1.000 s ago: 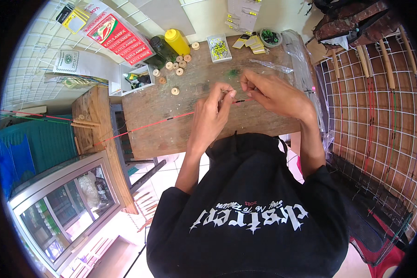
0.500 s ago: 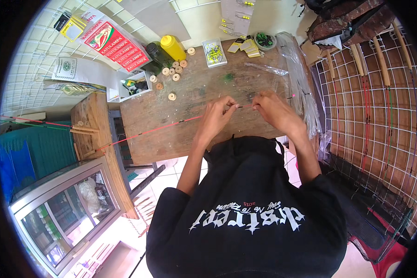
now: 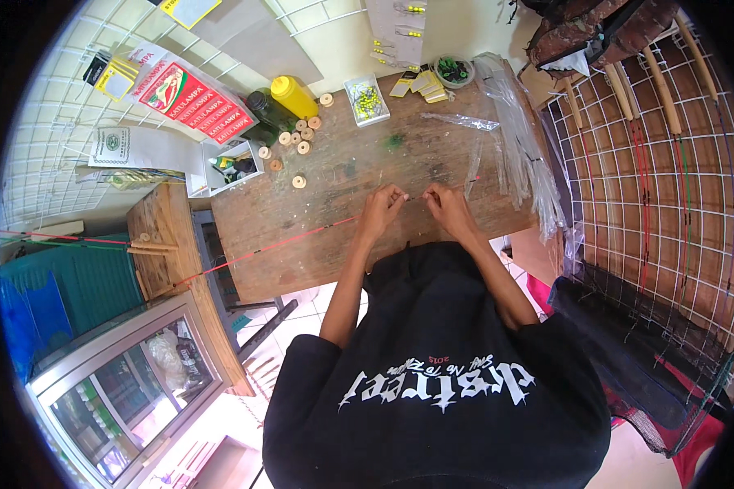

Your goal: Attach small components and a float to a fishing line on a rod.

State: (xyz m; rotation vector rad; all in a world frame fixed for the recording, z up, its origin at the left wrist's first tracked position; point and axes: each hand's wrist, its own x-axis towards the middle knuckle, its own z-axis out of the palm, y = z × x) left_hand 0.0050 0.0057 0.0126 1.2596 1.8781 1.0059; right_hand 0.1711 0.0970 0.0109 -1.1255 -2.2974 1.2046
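Note:
A thin red rod (image 3: 277, 236) with black bands, like a fishing rod blank, slants across the wooden table (image 3: 334, 253) from the lower left. My left hand (image 3: 381, 209) is closed around it in a pinch near its thin end. Close by on the right, my right hand (image 3: 450, 212) pinches the same rod with thumb and finger. A short dark stretch shows between my fingertips. Past my right hand sticks out the pinkish tip. Whether a thread or other small part is in the fingers is too small to tell.
Several wooden rings (image 3: 299, 182) lie at the back left beside a yellow squeeze bottle (image 3: 294, 98) and a white box (image 3: 235, 169). Behind stand a tray of yellow beads (image 3: 368, 101) and a round tub (image 3: 454, 70). Clear plastic sleeves (image 3: 522, 138) cover the right edge.
My right hand has turned and drawn inward toward the left, so both hands sit closer together on the rod. The view has shifted slightly.

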